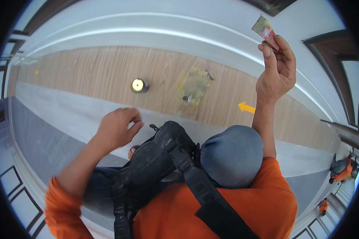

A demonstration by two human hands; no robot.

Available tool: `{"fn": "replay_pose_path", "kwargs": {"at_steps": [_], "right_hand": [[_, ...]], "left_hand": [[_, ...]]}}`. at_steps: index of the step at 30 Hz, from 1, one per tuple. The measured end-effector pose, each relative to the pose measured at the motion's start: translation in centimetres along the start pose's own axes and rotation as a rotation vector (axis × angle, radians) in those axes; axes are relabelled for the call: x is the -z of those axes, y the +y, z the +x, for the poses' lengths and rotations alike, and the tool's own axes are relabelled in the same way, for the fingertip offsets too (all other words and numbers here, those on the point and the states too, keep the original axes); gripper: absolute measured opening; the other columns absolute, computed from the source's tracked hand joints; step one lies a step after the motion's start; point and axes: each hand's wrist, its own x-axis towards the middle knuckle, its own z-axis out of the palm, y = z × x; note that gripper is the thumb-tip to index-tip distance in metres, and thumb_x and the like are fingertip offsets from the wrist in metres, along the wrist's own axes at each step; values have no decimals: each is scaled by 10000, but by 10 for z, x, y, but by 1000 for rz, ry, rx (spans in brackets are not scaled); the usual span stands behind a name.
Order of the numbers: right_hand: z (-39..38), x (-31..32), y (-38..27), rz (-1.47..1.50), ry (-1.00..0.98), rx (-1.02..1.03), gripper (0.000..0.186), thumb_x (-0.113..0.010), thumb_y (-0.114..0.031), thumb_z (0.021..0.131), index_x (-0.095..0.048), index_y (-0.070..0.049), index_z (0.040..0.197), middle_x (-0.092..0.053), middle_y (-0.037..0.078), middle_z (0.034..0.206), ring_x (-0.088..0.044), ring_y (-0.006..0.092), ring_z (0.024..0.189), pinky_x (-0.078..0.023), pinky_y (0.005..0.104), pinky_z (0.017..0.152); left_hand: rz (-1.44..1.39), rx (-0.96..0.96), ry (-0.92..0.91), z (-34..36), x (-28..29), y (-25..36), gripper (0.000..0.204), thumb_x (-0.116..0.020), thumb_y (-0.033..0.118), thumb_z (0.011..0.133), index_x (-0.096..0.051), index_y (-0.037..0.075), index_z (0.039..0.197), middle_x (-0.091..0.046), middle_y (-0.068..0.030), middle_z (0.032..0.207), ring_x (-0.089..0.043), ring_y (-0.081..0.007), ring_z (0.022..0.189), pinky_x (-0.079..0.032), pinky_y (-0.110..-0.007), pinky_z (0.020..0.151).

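My right hand (278, 71) is raised at the upper right. Its thumb and fingers pinch a small flat red scraper-like piece (265, 31), whose wide end is smeared grey-green. At the left, above my bent knee, my left hand (119, 125) hangs with its fingers loosely curled and its thumb apart; nothing shows in it. Beyond that hand stands a small dark can (139, 85) with a bright yellow top. Right of the can lies a thin, stained sheet (196, 85) with yellow-brown smears. Small dark bits (188, 98) lie on the sheet; I cannot make out their kind.
A black strapped bag (151, 153) lies across my lap. The wood-look strip (227, 85) carries a yellow arrow (246, 107), with grey flooring (40, 115) alongside. A pale wall (147, 24) runs behind. Two people in orange (343, 170) are far off at the right.
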Motion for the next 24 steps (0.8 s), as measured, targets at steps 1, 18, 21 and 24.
{"fn": "replay_pose_path", "kwargs": {"at_steps": [1, 18, 21, 24], "right_hand": [[-13, 1, 0, -116, -54, 0, 234, -699, 41, 955, -696, 53, 1188, -740, 161, 1102, -736, 207, 927, -614, 330, 865], [-62, 56, 6, -197, -216, -169, 145, -753, -39, 946, -752, 8, 1083, -752, 89, 904, -718, 125, 783, -604, 253, 714], [-60, 64, 4, -214, -174, -153, 144, -749, -59, 954, -748, 4, 1084, -758, 90, 880, -730, 135, 776, -611, 262, 707], [-60, 72, 6, -232, -165, -136, 145, -743, -70, 961, -743, 1, 1087, -762, 91, 865, -739, 145, 772, -615, 267, 703]], "left_hand": [[4, 66, -79, 7, -22, -13, 200, -745, 252, 890, -652, 80, 933, -721, -110, 908, -703, -350, 883, -544, -471, 757], [-108, 220, 319, 136, -245, 0, 202, -785, 282, 858, -715, 100, 911, -741, -76, 934, -712, -300, 889, -555, -439, 747], [-59, 243, 287, 139, -243, -6, 199, -780, 292, 863, -726, 106, 910, -747, -74, 941, -711, -302, 895, -557, -444, 757], [-1, 223, 274, 143, -242, -6, 205, -772, 305, 871, -731, 108, 906, -750, -75, 929, -709, -307, 893, -560, -450, 762]]}}
